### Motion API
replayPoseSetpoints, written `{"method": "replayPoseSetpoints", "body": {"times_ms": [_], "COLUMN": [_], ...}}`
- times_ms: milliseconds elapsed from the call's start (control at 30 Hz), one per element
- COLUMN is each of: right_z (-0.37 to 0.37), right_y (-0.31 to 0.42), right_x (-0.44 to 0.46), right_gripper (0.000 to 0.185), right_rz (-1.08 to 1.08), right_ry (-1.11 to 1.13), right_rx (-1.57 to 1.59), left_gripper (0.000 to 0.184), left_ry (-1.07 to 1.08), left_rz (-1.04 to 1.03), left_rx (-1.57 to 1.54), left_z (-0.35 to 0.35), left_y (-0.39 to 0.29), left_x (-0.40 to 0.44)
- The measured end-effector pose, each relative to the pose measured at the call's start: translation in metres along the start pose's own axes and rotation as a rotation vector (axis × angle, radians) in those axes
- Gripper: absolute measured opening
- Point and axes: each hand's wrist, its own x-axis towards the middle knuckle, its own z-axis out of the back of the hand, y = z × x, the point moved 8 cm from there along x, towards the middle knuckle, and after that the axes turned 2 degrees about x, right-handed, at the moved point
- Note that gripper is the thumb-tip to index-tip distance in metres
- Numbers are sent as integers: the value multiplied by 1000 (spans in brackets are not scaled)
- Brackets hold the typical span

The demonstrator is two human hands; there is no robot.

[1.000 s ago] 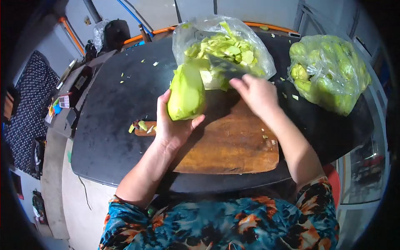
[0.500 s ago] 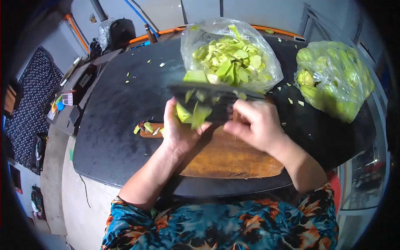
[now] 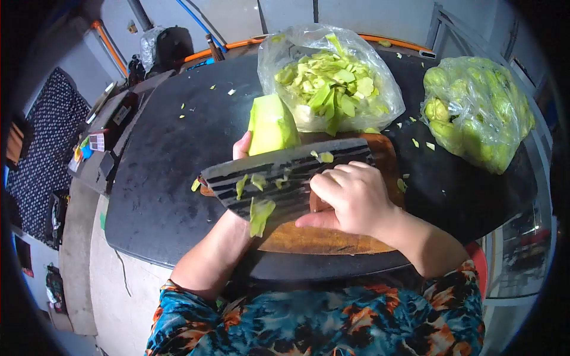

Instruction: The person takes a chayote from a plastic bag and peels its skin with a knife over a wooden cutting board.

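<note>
My left hand point(image 3: 241, 146) grips a partly peeled chayote point(image 3: 271, 126) above the cutting board; the blade hides most of its fingers. My right hand point(image 3: 355, 199) is closed around the brown handle of a broad cleaver point(image 3: 288, 170). Its dark striped blade lies across the view, in front of the chayote's lower end. Thin green peel scraps cling to the blade, and a larger peel piece point(image 3: 260, 215) hangs at its lower edge. Below both hands is the wooden cutting board point(image 3: 332, 234).
An open clear plastic bag point(image 3: 389, 89) full of green peelings stands behind the board. To the right sits another clear bag of whole chayotes point(image 3: 475, 113). Small scraps dot the black table point(image 3: 160, 160). A side bench with assorted items point(image 3: 98, 142) is at the left.
The cleaver has swung lower and toward me, its flat side now facing the camera. More of the chayote shows above it. The right hand has moved slightly downward.
</note>
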Motion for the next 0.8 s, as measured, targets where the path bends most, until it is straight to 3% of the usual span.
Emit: {"method": "replayPoseSetpoints", "body": {"times_ms": [33, 67, 100, 133, 233, 333, 367, 467, 567, 633, 700, 800], "right_z": [0, 1, 0, 9, 27, 27, 25, 19, 28, 26, 20, 15], "right_y": [-7, -29, -63, -101, -184, -164, -142, -87, -41, -24, -20, -23], "right_x": [2, 2, -2, -5, -35, -30, -21, -9, 5, 8, 6, 6], "right_gripper": [51, 51, 48, 47, 54, 52, 41, 35, 42, 43, 45, 45], "right_rz": [-26, -76, -297, -545, -798, -772, -718, -481, -220, -88, -80, -86], "right_ry": [4, -58, -9, -12, -68, -82, -113, -53, -60, -35, 14, 24], "right_rx": [-56, -106, -144, -130, -290, -120, 17, 212, 202, 207, 201, 168], "left_gripper": [64, 67, 67, 67, 69, 71, 71, 68, 63, 64, 68, 68], "left_ry": [7, -374, -171, -151, -117, -120, -126, -154, -33, 9, -32, -98], "left_rz": [22, -126, -49, -57, -61, -30, -16, -9, -29, 25, 122, 92], "left_rx": [-131, 144, 67, 66, 44, -8, -27, -24, -42, -220, -330, -249], "left_z": [-3, 36, 19, 12, 5, 8, 10, 19, 23, 18, 27, 15], "left_y": [4, -8, -8, -7, 0, 4, 5, 2, 1, 6, 10, 13], "left_x": [-3, -8, -2, -4, -7, -4, -3, -1, -1, 0, -2, -3]}}
